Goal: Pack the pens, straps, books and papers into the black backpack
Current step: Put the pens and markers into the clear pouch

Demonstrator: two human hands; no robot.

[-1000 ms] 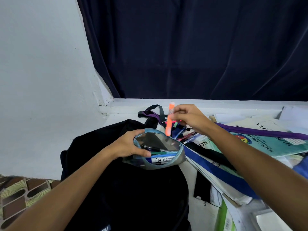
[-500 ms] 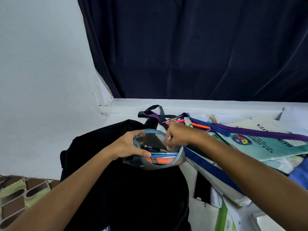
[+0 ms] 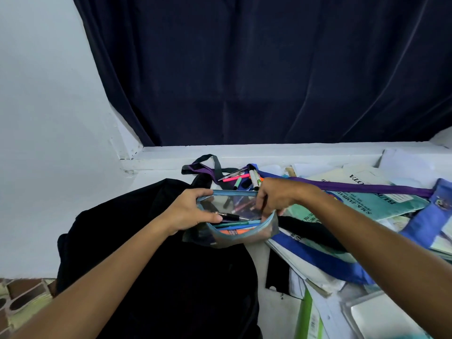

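Head view is showing the person holding a clear pencil pouch (image 3: 234, 222) with a blue zip edge, hovering it over the black backpack (image 3: 156, 265) that is lying at the left end of the white tabletop (image 3: 274, 311). The left hand (image 3: 193, 211) is gripping the pouch's left rim, thumb over the front; the right hand (image 3: 274, 199) is curling its fingers over the right rim, so both are clamped on the pouch and keeping its mouth open. Several pens are already lying inside, while loose pens (image 3: 244, 178) are waiting just behind it, toward the far edge, beside the purple strap (image 3: 362, 187) and blue strap (image 3: 315, 260). Books and papers (image 3: 371, 204) are piling up on the right. To my eye, the mouth should be kept level and wide, with one hand steadying while the other is fetching the rest.
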